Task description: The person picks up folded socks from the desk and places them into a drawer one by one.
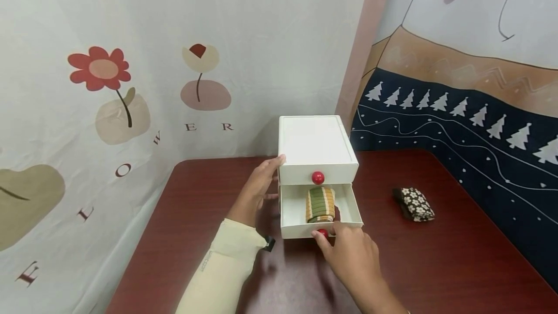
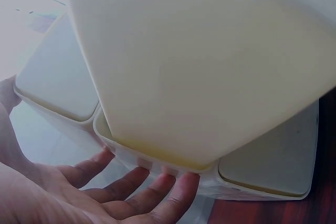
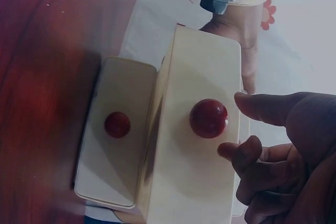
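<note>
A small white drawer cabinet stands on the table, its middle drawer pulled out. Inside that drawer lies a rolled striped cloth in green, yellow and white, with something dark red beside it. My left hand rests against the cabinet's left side, thumb at the upper front edge; in the left wrist view its fairly straight fingers touch the side. My right hand is at the open drawer's red knob. Thumb and forefinger stand apart on either side of the knob, seemingly not touching it.
To the right of the cabinet, a folded dark cloth with white flowers lies on the dark red table. Printed curtains hang close behind the table. Above the open drawer, the top drawer's red knob sticks out.
</note>
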Motion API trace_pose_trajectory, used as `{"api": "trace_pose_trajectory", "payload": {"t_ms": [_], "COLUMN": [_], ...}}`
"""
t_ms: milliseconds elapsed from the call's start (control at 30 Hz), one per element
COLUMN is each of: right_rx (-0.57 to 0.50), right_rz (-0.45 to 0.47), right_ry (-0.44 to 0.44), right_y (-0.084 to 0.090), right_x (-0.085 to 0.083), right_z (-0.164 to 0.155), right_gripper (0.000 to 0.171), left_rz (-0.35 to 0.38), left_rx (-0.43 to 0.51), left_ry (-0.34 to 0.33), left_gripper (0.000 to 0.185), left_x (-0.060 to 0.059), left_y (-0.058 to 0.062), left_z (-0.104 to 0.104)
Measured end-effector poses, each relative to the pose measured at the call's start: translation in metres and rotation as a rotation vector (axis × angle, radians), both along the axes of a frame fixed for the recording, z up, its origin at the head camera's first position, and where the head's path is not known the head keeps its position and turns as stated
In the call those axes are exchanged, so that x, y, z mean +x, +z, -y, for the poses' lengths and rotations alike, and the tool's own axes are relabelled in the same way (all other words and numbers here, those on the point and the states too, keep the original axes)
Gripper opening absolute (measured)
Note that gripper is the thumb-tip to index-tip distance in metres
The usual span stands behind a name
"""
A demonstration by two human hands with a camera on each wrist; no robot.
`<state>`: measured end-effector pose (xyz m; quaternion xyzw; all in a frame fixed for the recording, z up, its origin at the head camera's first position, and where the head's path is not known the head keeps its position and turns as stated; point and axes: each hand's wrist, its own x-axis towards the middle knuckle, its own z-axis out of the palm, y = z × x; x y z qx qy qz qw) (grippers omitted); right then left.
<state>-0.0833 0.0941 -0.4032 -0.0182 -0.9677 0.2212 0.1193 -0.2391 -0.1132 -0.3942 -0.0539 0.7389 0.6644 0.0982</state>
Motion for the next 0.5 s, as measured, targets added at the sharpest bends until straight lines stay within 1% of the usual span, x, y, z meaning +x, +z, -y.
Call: {"api": "trace_pose_trajectory", "payload": {"t_ms": [133, 200, 300, 367, 500], "right_rx": [-0.006, 0.001, 0.018, 0.032, 0.037], "right_rz": [0.041, 0.053, 0.060, 0.056, 0.043], "right_ry": [0.003, 0.011, 0.024, 0.026, 0.021], "right_y": [-0.0029, -0.0045, -0.0072, -0.0082, -0.0083], "right_x": [-0.0008, -0.0010, -0.0015, -0.0016, -0.0023], "right_z": [0.0004, 0.0006, 0.0018, 0.0029, 0.0050], "right_gripper": [0.022, 0.026, 0.040, 0.046, 0.048], "left_rz": [0.000, -0.001, -0.001, 0.001, 0.002], "left_rx": [0.002, 0.000, -0.006, -0.006, -0.004], "left_ry": [-0.001, -0.006, -0.010, -0.007, -0.003], "left_gripper": [0.081, 0.081, 0.082, 0.082, 0.082], "left_x": [-0.0001, 0.0002, 0.0008, 0.0010, 0.0010], "left_y": [0.0003, 0.0002, 0.0003, 0.0008, 0.0014], "left_z": [0.0001, 0.0002, 0.0003, 0.0004, 0.0002]}}
